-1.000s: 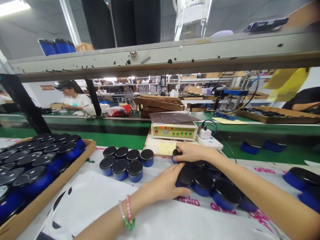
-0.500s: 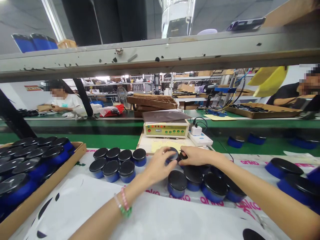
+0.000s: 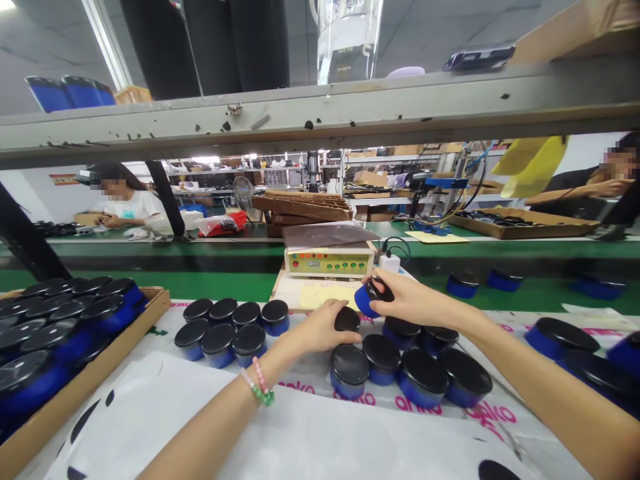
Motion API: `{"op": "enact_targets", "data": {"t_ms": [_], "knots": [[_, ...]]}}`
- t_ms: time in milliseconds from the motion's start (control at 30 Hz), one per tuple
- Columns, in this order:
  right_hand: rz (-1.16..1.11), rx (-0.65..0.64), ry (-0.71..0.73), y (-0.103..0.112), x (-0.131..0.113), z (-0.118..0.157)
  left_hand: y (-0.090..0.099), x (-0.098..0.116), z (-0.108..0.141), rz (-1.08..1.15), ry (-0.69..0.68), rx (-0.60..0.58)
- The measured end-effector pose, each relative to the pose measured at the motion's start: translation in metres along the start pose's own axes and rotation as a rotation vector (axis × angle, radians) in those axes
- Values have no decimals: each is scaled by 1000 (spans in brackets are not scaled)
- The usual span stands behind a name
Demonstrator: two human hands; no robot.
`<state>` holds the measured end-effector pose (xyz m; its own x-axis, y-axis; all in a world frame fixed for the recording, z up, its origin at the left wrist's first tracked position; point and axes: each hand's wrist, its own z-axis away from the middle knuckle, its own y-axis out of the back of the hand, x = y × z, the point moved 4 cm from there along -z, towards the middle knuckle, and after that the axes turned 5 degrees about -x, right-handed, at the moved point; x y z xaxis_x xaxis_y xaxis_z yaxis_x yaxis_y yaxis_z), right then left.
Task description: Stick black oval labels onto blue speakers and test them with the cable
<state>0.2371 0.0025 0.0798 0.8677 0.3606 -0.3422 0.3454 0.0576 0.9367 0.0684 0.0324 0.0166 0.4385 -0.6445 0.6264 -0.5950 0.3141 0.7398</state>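
My right hand [image 3: 395, 298] grips a round blue container with a black top [image 3: 366, 301], tilted and raised in front of the control box. Close beside it, my left hand [image 3: 323, 327] has its thumb and fingers around another black-topped container [image 3: 347, 319], which looks to be at table level; its lower part is hidden. Several like containers [image 3: 424, 377] stand in rows below my right hand. To the left of my left hand is a second group of blue containers with black tops [image 3: 217, 343].
A cardboard box [image 3: 150, 313] at left holds several such containers. Behind my hands sits a control box with lit indicators [image 3: 327, 261], beside a white plug adapter [image 3: 390, 262]. A shelf beam [image 3: 280, 123] crosses overhead. Two people work beyond the green belt [image 3: 235, 283].
My right hand has lifted a container off the group and tilted it. My left hand has shifted slightly down and stays at its container. The person at right has raised a hand.
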Motion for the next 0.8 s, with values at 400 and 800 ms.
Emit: {"op": "enact_targets", "data": {"t_ms": [400, 800], "knots": [[164, -282, -68, -36, 12, -21, -52, 55, 24, -229, -122, -43], [71, -356, -2, -46, 11, -14, -13, 74, 49, 269, -128, 96]]}}
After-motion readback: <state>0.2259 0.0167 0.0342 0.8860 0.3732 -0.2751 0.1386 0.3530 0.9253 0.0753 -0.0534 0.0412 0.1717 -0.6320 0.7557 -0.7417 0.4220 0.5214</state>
